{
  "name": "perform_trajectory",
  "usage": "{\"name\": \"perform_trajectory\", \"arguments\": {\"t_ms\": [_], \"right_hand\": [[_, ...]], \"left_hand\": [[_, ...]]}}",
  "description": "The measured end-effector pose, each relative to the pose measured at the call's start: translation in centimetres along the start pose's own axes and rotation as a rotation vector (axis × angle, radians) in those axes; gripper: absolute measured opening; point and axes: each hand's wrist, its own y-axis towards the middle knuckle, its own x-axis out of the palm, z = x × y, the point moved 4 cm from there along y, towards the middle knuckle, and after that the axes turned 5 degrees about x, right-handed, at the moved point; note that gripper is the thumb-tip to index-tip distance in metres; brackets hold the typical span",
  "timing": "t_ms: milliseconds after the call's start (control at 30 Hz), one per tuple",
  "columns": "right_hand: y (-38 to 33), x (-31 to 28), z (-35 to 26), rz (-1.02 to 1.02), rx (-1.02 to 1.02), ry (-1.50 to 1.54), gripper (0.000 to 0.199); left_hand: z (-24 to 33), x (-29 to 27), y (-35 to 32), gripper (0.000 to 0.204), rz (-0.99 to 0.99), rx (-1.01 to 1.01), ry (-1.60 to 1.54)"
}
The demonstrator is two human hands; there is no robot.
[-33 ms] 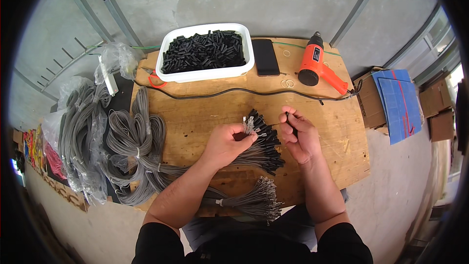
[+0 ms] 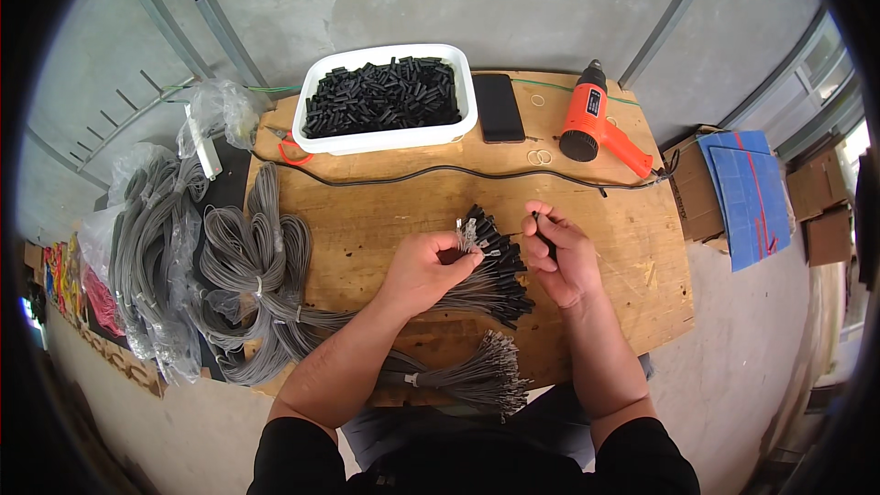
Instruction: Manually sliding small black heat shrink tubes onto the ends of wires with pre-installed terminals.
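the left hand [image 2: 426,268] grips a bundle of grey wires [image 2: 486,266] with bare metal tips, lying mid-bench [image 2: 385,211]. the right hand [image 2: 561,257] pinches a small black sleeve [image 2: 537,220] just beside it. a white tub [image 2: 385,96] of sleeves sits behind.

A bundle of grey wires [image 2: 486,280] with black-sleeved ends was fanned across the wooden table, gripped by the left hand [image 2: 423,268]. A single short black sleeve [image 2: 541,231] was pinched upright in the right hand [image 2: 561,255].
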Motion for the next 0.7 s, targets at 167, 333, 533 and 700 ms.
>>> {"name": "perform_trajectory", "arguments": {"t_ms": [167, 333, 533, 700], "right_hand": [[-0.8, 1.9, 0.8, -0.01, -0.02, -0.195, 0.016], [-0.9, 1.9, 1.5, -0.034, -0.074, -0.399, 0.01], [-0.7, 1.3, 1.7, -0.018, -0.084, -0.382, 0.011], [-0.8, 1.5, 1.9, 0.002, -0.097, -0.389, 0.012]], "left_hand": [[-0.5, -0.1, 0.1, 0.01, 0.001, -0.005, -0.043], [-0.6, -0.1, 0.2, 0.014, 0.042, 0.064, -0.103], [-0.5, -0.2, 0.2, 0.013, 0.075, 0.048, -0.141], [-0.5, -0.2, 0.2, 0.012, 0.077, 0.03, -0.132]]}}
